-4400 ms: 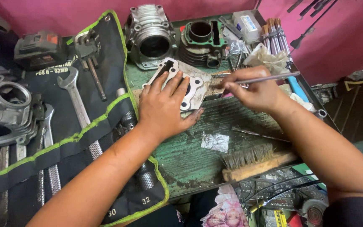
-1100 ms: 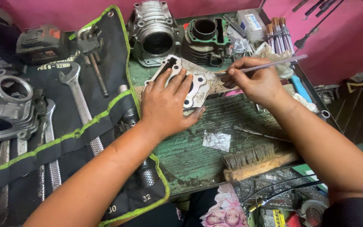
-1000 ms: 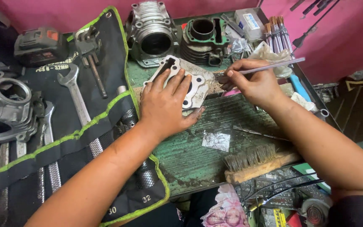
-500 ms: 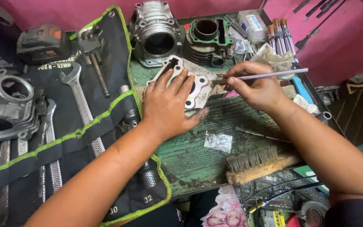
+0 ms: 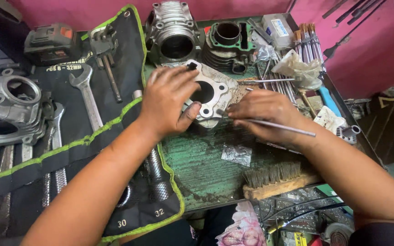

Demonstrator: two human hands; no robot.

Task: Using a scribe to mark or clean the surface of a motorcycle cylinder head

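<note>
The left hand (image 5: 167, 102) presses flat, fingers spread, on a grey engine cylinder base (image 5: 210, 93). The right hand (image 5: 263, 114), pinching a thin metal rod (image 5: 281, 127), has now dropped from above the part to its lower edge, the tip touching the metal.

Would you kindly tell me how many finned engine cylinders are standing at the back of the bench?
2: a silver finned cylinder behind the left hand, and a dark finned cylinder with a green gasket to its right. Others may be hidden by clutter.

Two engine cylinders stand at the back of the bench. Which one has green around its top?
The dark finned cylinder, the right-hand one of the pair, has a green gasket around its bore. The silver cylinder beside it, further left, is bare metal with no green.
</note>
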